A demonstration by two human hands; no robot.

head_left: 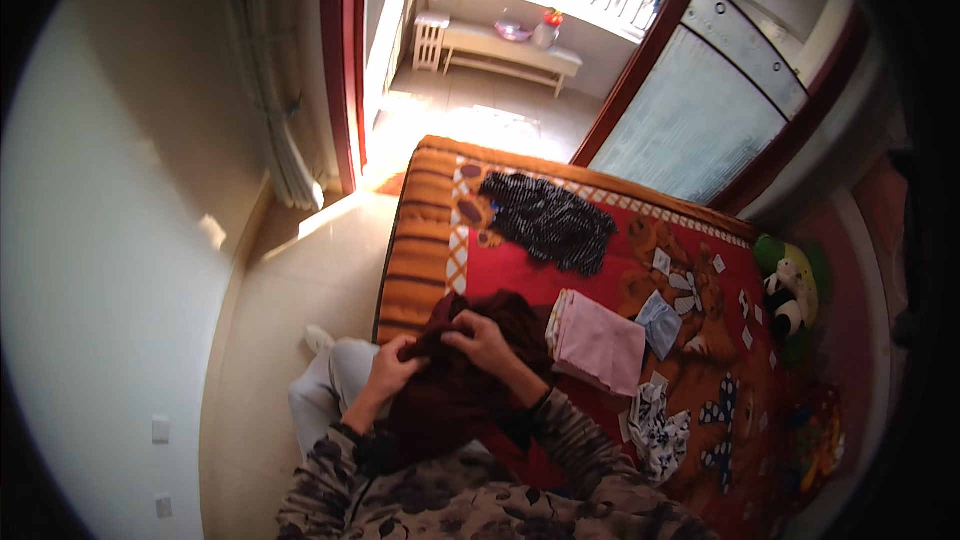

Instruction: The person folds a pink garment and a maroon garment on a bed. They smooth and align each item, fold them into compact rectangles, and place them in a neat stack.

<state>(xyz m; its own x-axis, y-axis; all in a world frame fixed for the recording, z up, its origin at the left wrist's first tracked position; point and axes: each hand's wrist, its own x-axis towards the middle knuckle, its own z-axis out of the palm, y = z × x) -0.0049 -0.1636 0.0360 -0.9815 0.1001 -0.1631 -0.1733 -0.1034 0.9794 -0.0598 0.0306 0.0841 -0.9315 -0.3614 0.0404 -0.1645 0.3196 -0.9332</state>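
Observation:
A dark maroon garment [450, 390] lies bunched over my lap and the near left side of the bed. Its upper edge is pinched in my left hand [396, 368], and my right hand [480, 340] grips the cloth a little to the right of that. The garment's exact kind does not show. Right of it sits a neat stack of folded cloth with a pink piece [605, 345] on top. Farther off, a black garment with white marks [550, 223] is spread loosely on the red patterned bedspread [510, 275].
A small folded light blue cloth [659, 324] and a crumpled black-and-white cloth [660, 435] lie right of the stack. Plush toys [790, 290] rest at the bed's far right edge. Beyond the bed, a doorway opens onto a balcony with a bench [510, 48]. A wall [110, 270] stands left.

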